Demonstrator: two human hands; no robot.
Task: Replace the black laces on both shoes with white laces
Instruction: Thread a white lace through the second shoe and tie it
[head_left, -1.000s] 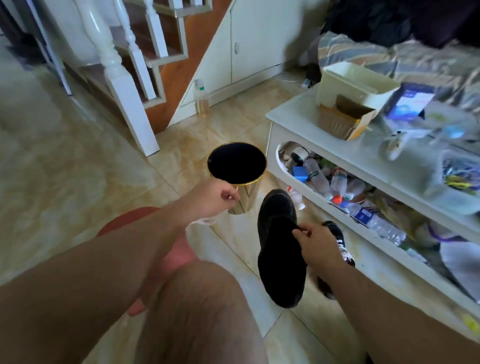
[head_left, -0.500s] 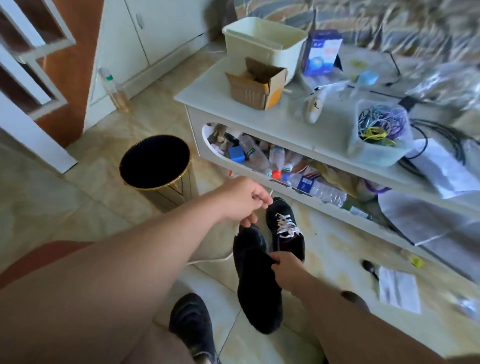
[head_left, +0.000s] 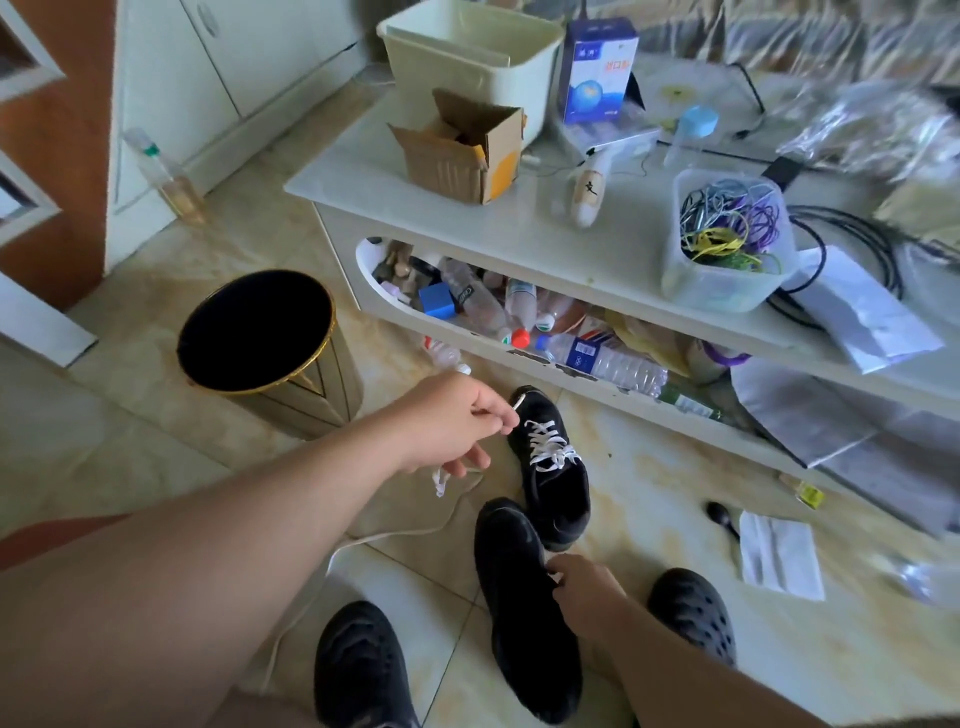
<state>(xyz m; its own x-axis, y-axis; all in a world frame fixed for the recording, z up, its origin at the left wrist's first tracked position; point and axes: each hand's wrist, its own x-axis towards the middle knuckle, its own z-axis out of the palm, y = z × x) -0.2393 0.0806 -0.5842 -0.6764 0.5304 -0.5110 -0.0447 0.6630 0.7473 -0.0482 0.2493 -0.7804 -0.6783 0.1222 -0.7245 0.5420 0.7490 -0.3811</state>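
Note:
Two black shoes lie on the tiled floor. The far shoe (head_left: 553, 467) is threaded with a white lace. The near shoe (head_left: 524, 613) lies with its dark side up, and my right hand (head_left: 584, 584) grips its edge near the middle. My left hand (head_left: 457, 421) hovers just left of the far shoe and pinches a loose white lace (head_left: 441, 480). One end of that lace sticks up from my fingers; the rest trails down to the floor toward the lower left.
A gold-rimmed black bin (head_left: 260, 332) stands to the left. The white low table (head_left: 467, 228), cluttered on top and on its lower shelf, runs along the right. My feet in black clogs (head_left: 358, 670) (head_left: 693, 613) flank the near shoe. A folded paper (head_left: 779, 553) lies on the floor.
The view has swung down and closer to the shoes. My left hand has shifted right to beside the laced shoe, still pinching the white lace. My right hand stays on the near shoe.

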